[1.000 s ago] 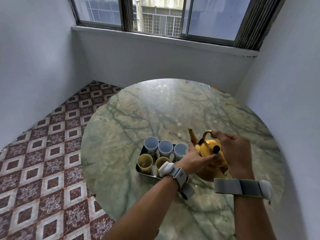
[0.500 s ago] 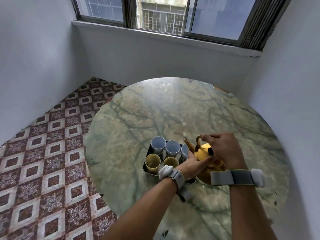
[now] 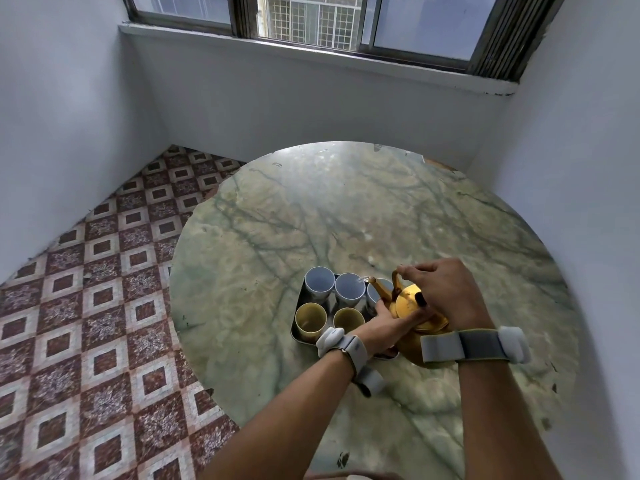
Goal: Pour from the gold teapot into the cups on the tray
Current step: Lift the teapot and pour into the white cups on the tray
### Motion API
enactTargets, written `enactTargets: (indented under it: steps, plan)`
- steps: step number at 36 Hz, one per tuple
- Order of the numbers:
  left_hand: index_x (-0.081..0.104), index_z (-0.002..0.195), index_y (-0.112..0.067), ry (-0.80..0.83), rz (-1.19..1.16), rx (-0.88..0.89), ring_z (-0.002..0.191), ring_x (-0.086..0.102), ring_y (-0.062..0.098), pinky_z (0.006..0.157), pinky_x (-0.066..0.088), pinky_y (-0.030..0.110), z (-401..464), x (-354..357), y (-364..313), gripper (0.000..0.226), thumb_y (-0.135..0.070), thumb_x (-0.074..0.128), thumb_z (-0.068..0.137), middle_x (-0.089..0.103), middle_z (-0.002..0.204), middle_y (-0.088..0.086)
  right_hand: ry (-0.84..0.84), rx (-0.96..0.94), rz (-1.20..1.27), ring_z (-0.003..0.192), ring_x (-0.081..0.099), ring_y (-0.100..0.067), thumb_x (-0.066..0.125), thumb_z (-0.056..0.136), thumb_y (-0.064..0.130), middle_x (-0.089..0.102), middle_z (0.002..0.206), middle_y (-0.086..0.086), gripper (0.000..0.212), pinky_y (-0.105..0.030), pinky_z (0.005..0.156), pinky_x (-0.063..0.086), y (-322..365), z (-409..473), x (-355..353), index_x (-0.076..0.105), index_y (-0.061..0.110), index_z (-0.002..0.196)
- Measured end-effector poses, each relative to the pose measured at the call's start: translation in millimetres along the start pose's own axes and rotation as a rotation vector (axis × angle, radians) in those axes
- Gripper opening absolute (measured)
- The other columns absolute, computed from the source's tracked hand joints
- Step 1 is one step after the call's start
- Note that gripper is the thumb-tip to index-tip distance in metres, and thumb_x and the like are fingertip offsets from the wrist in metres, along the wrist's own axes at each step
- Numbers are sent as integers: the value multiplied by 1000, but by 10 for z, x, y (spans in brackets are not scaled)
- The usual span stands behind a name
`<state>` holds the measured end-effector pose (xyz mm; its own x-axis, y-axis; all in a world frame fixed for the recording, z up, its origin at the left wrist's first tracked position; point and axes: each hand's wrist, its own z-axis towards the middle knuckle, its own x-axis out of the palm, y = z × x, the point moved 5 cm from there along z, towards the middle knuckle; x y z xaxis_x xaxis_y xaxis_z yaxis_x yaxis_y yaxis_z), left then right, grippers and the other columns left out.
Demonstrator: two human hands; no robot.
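The gold teapot (image 3: 408,301) is tilted to the left over the metal tray (image 3: 298,332). Its spout tip sits above the middle white cup (image 3: 349,289), and a thin stream leaves the spout. My right hand (image 3: 446,289) grips the teapot's handle from above. My left hand (image 3: 389,325) presses its fingers on the lid and body. Another white cup (image 3: 318,284) stands at the tray's far left; a third is mostly hidden behind the spout. Two yellow cups (image 3: 310,322) stand in the near row.
The tray rests on a round green marble table (image 3: 346,220) in a corner between white walls. A window sill (image 3: 311,50) runs along the far wall. Patterned red and white floor tiles (image 3: 86,323) lie to the left of the table.
The teapot has moved left over the tray and tipped further. Its spout now reaches the middle white cup and liquid runs out. Both hands stayed on the pot.
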<state>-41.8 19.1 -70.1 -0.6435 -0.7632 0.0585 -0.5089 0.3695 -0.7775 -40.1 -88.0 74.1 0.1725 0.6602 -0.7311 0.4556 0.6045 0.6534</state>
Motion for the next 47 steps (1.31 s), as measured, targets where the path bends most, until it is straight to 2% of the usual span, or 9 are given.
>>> enactTargets:
  steps: [2, 6, 10, 15, 22, 27, 41, 47]
  plan:
    - [-7, 169, -27, -7, 0, 2, 135, 59, 32, 104, 59, 44, 9, 6, 14, 141, -87, 75, 71, 46, 161, 10, 3, 2, 4, 96, 73, -25, 76, 85, 59, 81, 106, 0, 38, -51, 89, 60, -10, -10, -3, 85, 27, 102]
    - [-6, 168, -30, -6, 41, -9, 127, 61, 28, 98, 63, 44, -24, 30, 12, 159, -100, 71, 48, 45, 160, 8, 3, 4, -21, 95, 73, -26, 76, 85, 58, 81, 106, 0, 37, -50, 89, 60, -17, -18, -2, 85, 26, 101]
    - [-7, 167, -32, 2, 40, -20, 127, 61, 28, 99, 63, 45, -19, 21, 32, 149, -98, 72, 59, 45, 159, 7, 5, 5, -35, 97, 73, -26, 75, 86, 58, 81, 109, -2, 38, -50, 90, 59, 2, -40, 10, 85, 25, 102]
    - [-7, 167, -31, 22, 69, -22, 125, 64, 28, 98, 64, 43, -34, 11, 10, 148, -98, 70, 60, 47, 158, 8, 2, 8, -35, 97, 72, -27, 74, 88, 57, 80, 110, -3, 40, -50, 91, 59, 47, -83, 3, 83, 24, 108]
    - [-6, 166, -33, 35, 85, -17, 118, 68, 27, 101, 63, 47, -58, -3, -10, 153, -101, 70, 53, 55, 149, 8, -5, 6, -33, 95, 71, -26, 72, 91, 54, 79, 108, -4, 39, -51, 90, 59, 105, -136, -9, 83, 21, 109]
    - [-6, 167, -33, 49, 82, -32, 125, 65, 30, 102, 61, 47, -67, -4, -24, 147, -99, 70, 59, 53, 153, 9, -16, 9, -52, 95, 71, -26, 72, 91, 55, 79, 108, -5, 38, -51, 90, 59, 146, -160, -27, 83, 23, 109]
    - [-1, 166, -35, 67, 55, -34, 125, 67, 29, 103, 61, 48, -74, -14, -39, 149, -98, 75, 55, 57, 151, 7, -30, 25, -52, 91, 71, -26, 74, 90, 53, 80, 106, -5, 36, -51, 87, 61, 195, -191, -57, 84, 22, 104]
    - [-3, 166, -32, 83, 35, -41, 133, 61, 32, 105, 59, 49, -83, -24, -37, 150, -97, 75, 55, 50, 157, 9, -37, 27, -77, 88, 71, -26, 72, 90, 56, 79, 107, -5, 38, -52, 85, 62, 196, -193, -27, 84, 23, 104]
